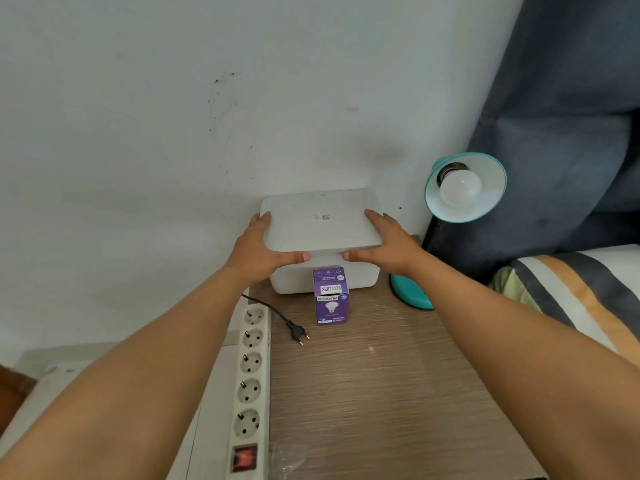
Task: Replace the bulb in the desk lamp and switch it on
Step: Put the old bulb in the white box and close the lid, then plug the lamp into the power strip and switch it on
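Observation:
A teal desk lamp stands at the table's back right, its shade tilted toward me with a white bulb screwed in. Its teal base sits behind my right forearm. A purple bulb box stands upright in front of a white plastic container. My left hand and right hand grip the two sides of the container's white lid, thumbs under its front edge. The lamp's black plug lies loose on the table beside the power strip.
A white power strip with several sockets and a red switch lies along the left edge of the wooden table. A grey wall is behind. A dark curtain and a striped cushion are at the right.

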